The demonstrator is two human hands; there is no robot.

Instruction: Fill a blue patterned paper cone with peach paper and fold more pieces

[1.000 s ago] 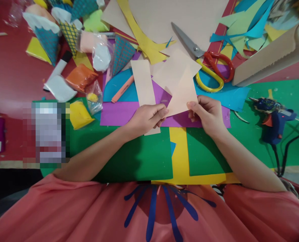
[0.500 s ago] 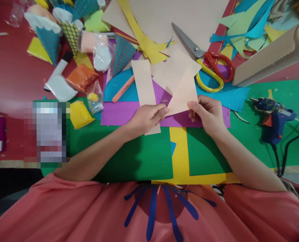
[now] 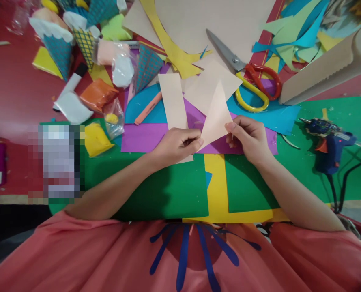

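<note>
Between my two hands is a pale peach piece of paper (image 3: 216, 117) with a pointed top, held at its lower corners. My left hand (image 3: 180, 144) pinches the lower left corner between thumb and fingers. At the right edge, my right hand (image 3: 249, 136) grips the paper with thumb on top and fingers curled beneath. A pale paper strip (image 3: 173, 95) lies partly under my left hand. Behind the held piece rests another peach paper scrap (image 3: 209, 83). Scissors (image 3: 237, 63) with one red and one yellow handle lie beyond my right hand.
A blue glue gun (image 3: 331, 150) lies on the green sheet (image 3: 290, 182) at right. Paper cones (image 3: 57, 46), bagged clay (image 3: 98, 94) and a marker (image 3: 71, 85) crowd the left. Paper scraps (image 3: 293, 36) heap at the far right beside a curled card (image 3: 323, 67).
The held paper has turned in my hands and now shows a narrower, pointed triangular outline. Both hands keep their hold, with the right slightly further left.
</note>
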